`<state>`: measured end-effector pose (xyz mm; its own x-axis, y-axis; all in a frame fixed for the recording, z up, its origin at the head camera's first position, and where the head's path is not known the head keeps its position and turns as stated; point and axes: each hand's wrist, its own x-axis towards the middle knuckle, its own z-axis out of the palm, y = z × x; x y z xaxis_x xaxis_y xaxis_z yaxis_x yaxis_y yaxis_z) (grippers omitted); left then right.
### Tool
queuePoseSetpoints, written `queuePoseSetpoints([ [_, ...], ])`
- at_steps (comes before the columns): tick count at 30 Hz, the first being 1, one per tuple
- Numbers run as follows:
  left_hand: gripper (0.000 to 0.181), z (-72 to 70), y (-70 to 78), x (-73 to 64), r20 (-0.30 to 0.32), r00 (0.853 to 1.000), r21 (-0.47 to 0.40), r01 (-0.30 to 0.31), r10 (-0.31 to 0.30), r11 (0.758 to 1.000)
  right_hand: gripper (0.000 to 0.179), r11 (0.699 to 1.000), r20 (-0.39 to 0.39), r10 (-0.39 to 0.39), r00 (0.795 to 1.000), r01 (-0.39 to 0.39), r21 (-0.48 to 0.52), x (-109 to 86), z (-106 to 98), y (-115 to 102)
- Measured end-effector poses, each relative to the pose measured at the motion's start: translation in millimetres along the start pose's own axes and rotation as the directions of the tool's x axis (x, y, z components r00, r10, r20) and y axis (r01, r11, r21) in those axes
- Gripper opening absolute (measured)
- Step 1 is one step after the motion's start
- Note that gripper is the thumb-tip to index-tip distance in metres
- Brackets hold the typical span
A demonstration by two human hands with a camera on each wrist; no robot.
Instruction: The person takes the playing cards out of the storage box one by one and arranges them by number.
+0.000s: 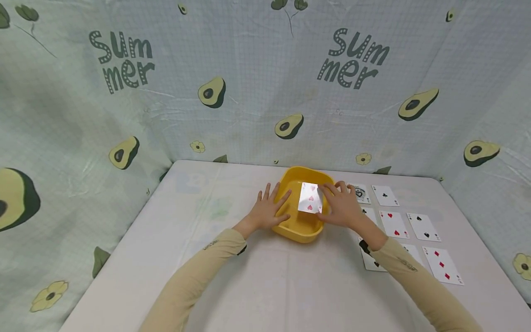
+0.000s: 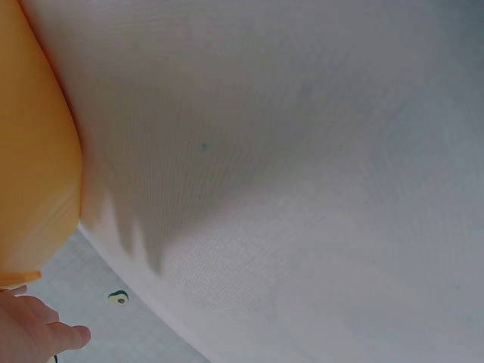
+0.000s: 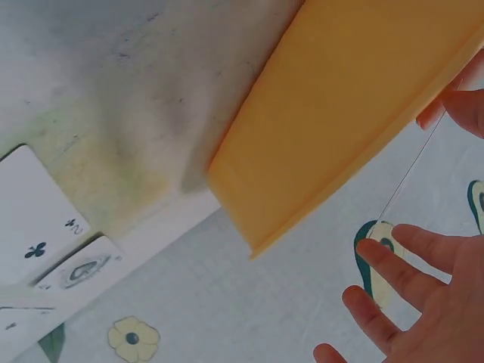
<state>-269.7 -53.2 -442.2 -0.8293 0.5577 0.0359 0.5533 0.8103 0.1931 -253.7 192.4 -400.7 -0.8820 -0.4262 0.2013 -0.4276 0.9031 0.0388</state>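
A yellow plastic basin (image 1: pixel 296 233) stands at the table's middle. Above it is a playing card (image 1: pixel 310 198) with red hearts, face up and catching the light. My right hand (image 1: pixel 342 205) holds this card by its right edge, between thumb and fingers. From the right wrist, the card shows edge-on as a thin line, and the basin's outer wall (image 3: pixel 302 113) rises beside the hand (image 3: pixel 423 302). My left hand (image 1: pixel 265 211) is spread with straight fingers at the basin's left rim, thumb reaching over it. Only part of that hand (image 2: pixel 30 329) enters the left wrist view.
Right of the basin, several face-up cards lie in rows, among them a two of clubs (image 1: pixel 385 195), a two of spades (image 1: pixel 423 227) and a three of diamonds (image 1: pixel 442 265). My right forearm (image 1: pixel 410 276) covers some. A printed cloth (image 1: pixel 249 138) hangs behind the white table (image 1: pixel 199 198).
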Motion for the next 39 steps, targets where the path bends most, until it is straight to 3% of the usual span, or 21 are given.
queuePoseSetpoints([
  [7, 0.069, -0.6, 0.0, 1.3, 0.014, 1.0, -0.001, 0.013, -0.013, 1.0, 0.077, 1.0, -0.024, -0.012, 1.0, 0.013, 0.024, -15.7, -7, 6],
  [27, 0.068, 1.0, -2.0, 2.0, 0.009, 1.0, -0.009, -0.001, 0.001, 1.0, 0.077, 0.988, -0.112, -0.151, 0.982, 0.152, 0.006, -77.7, -14, 25],
  [39, 0.068, 0.4, -0.2, 1.7, 0.02, 1.0, -0.006, 0.005, -0.005, 1.0, 0.08, 0.989, -0.088, -0.142, 0.986, 0.145, 0.028, -112.7, -4, 32],
])
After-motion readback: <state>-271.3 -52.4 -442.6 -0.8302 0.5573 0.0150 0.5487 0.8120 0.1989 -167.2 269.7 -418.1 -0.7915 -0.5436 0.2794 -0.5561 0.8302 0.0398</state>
